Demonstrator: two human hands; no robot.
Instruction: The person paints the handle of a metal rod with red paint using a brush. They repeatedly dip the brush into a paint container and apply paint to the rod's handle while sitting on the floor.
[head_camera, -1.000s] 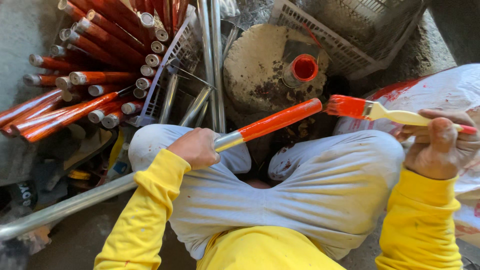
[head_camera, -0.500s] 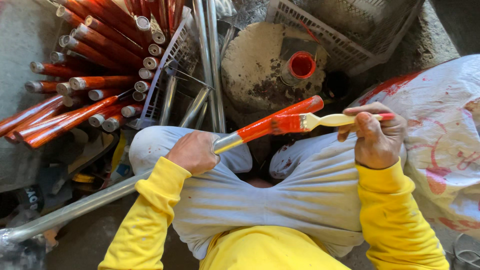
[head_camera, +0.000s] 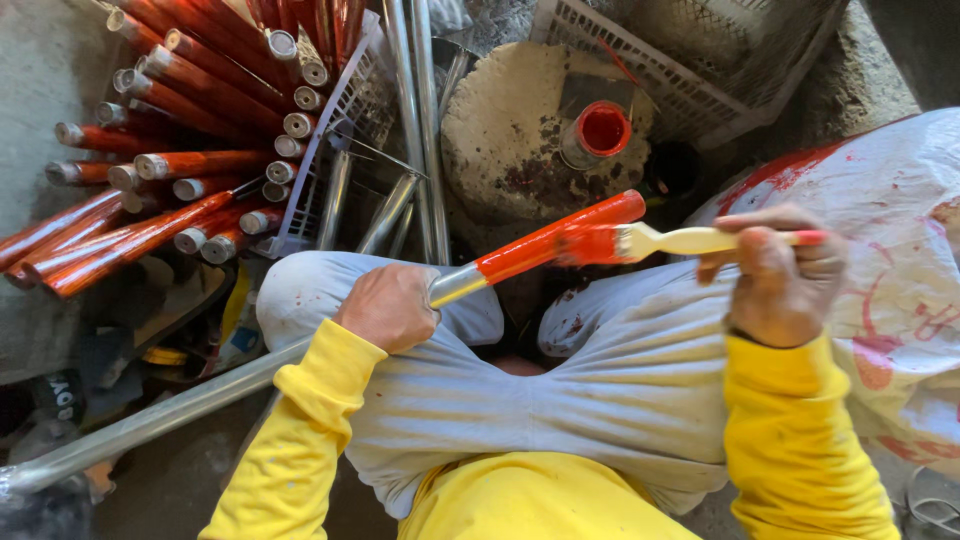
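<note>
Left hand (head_camera: 388, 308) closed round bare metal pipe (head_camera: 300, 355), grip firm, just below the painted section; pipe laid across the left knee, running from lower left up toward centre. Orange-red coat on the pipe's far end (head_camera: 560, 236), wet-looking, stopping just above the hand.

Right hand (head_camera: 782, 278) closed on brush (head_camera: 680, 240) handle, fingers wrapped, thumb on top. Bristles loaded with red, now pressed against the painted end of pipe. One second ago: brush held well clear to the right, off the pipe. Half a second ago: bristles just meeting the painted end. Now: contact maintained, brush slightly further right along the pipe end. Reads as a stroke under way on the last stretch, coat near complete on this end.

Left hand unchanged across all three frames; pipe not noticeably shifted.

Paint can (head_camera: 598, 133), open, red inside, standing on a round concrete block (head_camera: 500, 130) just beyond the pipe end. Stack of painted pipes (head_camera: 180, 150) upper left, ends bare. Unpainted pipes (head_camera: 415, 120) beside a white crate (head_camera: 690, 70). Paint-stained sack (head_camera: 900, 280) at right.
</note>
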